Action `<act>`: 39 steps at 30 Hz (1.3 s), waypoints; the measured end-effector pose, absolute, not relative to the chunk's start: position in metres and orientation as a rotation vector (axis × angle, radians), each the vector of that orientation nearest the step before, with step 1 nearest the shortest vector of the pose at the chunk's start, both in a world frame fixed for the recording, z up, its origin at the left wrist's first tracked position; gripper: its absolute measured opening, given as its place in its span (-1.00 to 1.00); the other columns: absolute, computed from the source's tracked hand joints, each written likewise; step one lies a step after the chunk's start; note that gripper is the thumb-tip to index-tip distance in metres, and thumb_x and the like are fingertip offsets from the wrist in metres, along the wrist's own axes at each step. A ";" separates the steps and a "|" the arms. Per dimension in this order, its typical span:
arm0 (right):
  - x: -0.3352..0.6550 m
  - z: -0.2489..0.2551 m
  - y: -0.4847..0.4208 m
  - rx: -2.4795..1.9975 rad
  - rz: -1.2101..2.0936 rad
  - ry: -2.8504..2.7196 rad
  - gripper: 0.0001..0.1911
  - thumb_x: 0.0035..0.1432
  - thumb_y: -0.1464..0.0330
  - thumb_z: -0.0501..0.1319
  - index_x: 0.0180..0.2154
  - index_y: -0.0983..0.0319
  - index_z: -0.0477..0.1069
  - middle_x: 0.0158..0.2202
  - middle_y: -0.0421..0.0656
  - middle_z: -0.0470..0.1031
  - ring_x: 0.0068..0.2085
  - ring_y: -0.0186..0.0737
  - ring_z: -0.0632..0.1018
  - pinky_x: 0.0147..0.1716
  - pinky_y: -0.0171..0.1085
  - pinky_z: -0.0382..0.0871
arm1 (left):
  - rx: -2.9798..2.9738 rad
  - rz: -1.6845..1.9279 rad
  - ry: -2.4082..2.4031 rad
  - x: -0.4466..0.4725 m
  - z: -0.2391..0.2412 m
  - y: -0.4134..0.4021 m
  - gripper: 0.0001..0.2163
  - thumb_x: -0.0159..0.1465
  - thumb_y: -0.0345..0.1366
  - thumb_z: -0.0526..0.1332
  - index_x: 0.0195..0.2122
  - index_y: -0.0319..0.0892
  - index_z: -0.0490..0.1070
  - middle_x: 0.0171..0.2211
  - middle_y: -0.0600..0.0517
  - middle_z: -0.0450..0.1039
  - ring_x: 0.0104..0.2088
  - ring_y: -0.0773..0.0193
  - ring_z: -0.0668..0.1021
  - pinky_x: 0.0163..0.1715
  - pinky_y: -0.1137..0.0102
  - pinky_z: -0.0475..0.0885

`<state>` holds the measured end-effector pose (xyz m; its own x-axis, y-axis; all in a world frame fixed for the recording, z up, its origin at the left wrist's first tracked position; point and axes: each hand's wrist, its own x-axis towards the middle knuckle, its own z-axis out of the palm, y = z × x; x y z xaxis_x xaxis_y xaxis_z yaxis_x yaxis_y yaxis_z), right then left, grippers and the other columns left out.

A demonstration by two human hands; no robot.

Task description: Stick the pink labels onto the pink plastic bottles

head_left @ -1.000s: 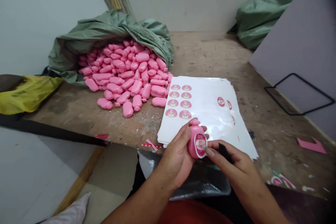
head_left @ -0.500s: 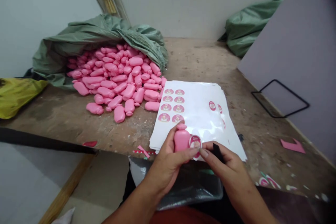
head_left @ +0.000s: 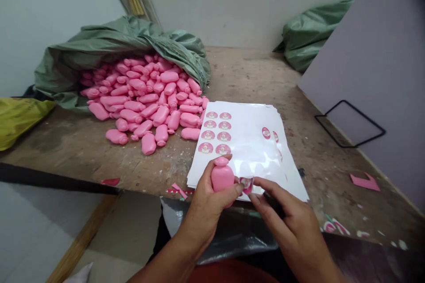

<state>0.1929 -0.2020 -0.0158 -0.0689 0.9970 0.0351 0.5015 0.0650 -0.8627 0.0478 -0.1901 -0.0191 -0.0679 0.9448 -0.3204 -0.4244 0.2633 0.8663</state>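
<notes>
My left hand (head_left: 207, 201) is closed around a small pink plastic bottle (head_left: 222, 177), cap end up, over the near edge of the sheets. Its thumb presses on a pink-and-white oval sticker (head_left: 246, 184) beside the bottle. At the sticker's right edge are the thumb and forefinger of my right hand (head_left: 282, 212), and the sticker looks bent between the two hands. A dark, slim object (head_left: 274, 203) is tucked in my right hand; its kind is not clear. Beneath the hands lies a stack of white sticker sheets (head_left: 245, 124) with several pink labels left on the top one.
A green sack (head_left: 99, 40) spills a heap of pink bottles (head_left: 146, 84) onto the wooden table (head_left: 245, 70) at the left. A black wire frame (head_left: 350, 124) leans at the right, near pink scraps (head_left: 365, 182). Another green sack (head_left: 312, 31) and a yellow bag (head_left: 23, 119) lie farther out.
The sticker has gone from flat and facing me to bent, with my right forefinger now at its upper edge. The bottle has shifted slightly left with the whole view.
</notes>
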 end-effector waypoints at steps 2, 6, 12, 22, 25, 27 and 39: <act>0.194 -0.016 -0.203 -1.574 0.785 -1.731 -0.60 0.13 0.14 0.16 -0.02 0.11 0.44 -0.28 -0.12 0.55 -0.28 -0.06 0.49 -0.23 -0.15 0.30 | 0.637 1.236 1.081 0.047 -0.019 -0.191 -0.52 0.08 -0.33 0.34 0.03 -0.01 0.28 -0.33 0.07 0.40 -0.31 0.30 0.45 -0.24 0.41 0.33; 0.199 -0.010 -0.198 -1.710 0.751 -1.652 -0.40 0.04 0.05 0.21 0.10 0.11 0.34 -0.45 -0.19 0.43 -0.42 -0.17 0.43 -0.38 -0.20 0.28 | 0.664 1.239 1.073 0.045 -0.018 -0.195 -0.53 0.10 -0.33 0.33 0.03 0.05 0.25 -0.11 0.05 0.37 -0.20 0.28 0.44 -0.14 0.38 0.32; 0.202 0.000 -0.184 -1.505 1.274 -1.314 -0.73 -0.05 0.13 0.30 -0.39 0.18 0.46 -0.51 -0.26 0.38 -0.45 -0.30 0.39 -0.48 -0.34 0.23 | 0.728 1.061 1.098 0.044 -0.012 -0.197 -0.52 0.08 -0.34 0.34 0.02 -0.04 0.25 -0.41 0.10 0.35 -0.40 0.37 0.40 -0.33 0.45 0.31; 0.200 -0.005 -0.177 -1.419 1.349 -1.021 -0.69 -0.03 0.11 0.29 -0.49 0.22 0.37 -0.63 -0.33 0.19 -0.59 -0.43 0.10 -0.59 -0.35 -0.05 | 0.724 1.069 1.033 0.044 -0.016 -0.195 -0.58 0.16 -0.32 0.28 0.02 -0.05 0.20 -0.09 -0.03 0.41 -0.38 0.37 0.47 -0.29 0.41 0.37; 0.206 -0.004 -0.176 -1.390 1.426 -0.926 -0.68 -0.03 0.09 0.29 -0.44 0.21 0.35 -0.67 -0.36 0.09 -0.61 -0.43 0.00 -0.61 -0.33 -0.20 | 0.663 1.111 1.036 0.044 -0.018 -0.193 -0.61 0.17 -0.30 0.27 0.01 -0.05 0.22 0.02 -0.05 0.34 -0.35 0.36 0.49 -0.31 0.42 0.38; 0.207 -0.003 -0.177 -1.363 1.519 -0.904 -0.68 -0.02 0.09 0.29 -0.43 0.20 0.34 -0.69 -0.38 0.01 -0.62 -0.43 -0.02 -0.61 -0.33 -0.23 | 0.595 1.109 0.987 0.045 -0.019 -0.191 -0.64 0.21 -0.26 0.23 0.02 -0.06 0.23 -0.01 -0.06 0.36 -0.31 0.32 0.49 -0.35 0.43 0.38; 0.195 -0.001 -0.186 -1.399 1.786 -1.036 -0.68 -0.03 0.08 0.29 -0.37 0.20 0.48 -0.53 -0.23 0.32 -0.57 -0.39 0.19 -0.60 -0.36 0.01 | 0.270 1.141 0.700 0.055 -0.018 -0.189 -0.62 0.30 0.00 0.02 -0.09 -0.21 0.32 -0.26 -0.08 0.46 -0.22 0.22 0.51 -0.17 0.35 0.35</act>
<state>0.1954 -0.1857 -0.0012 -0.2324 0.8507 -0.4715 -0.0130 -0.4874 -0.8731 0.0552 -0.1895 -0.0182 0.2352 0.8987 -0.3702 -0.7373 0.4131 0.5345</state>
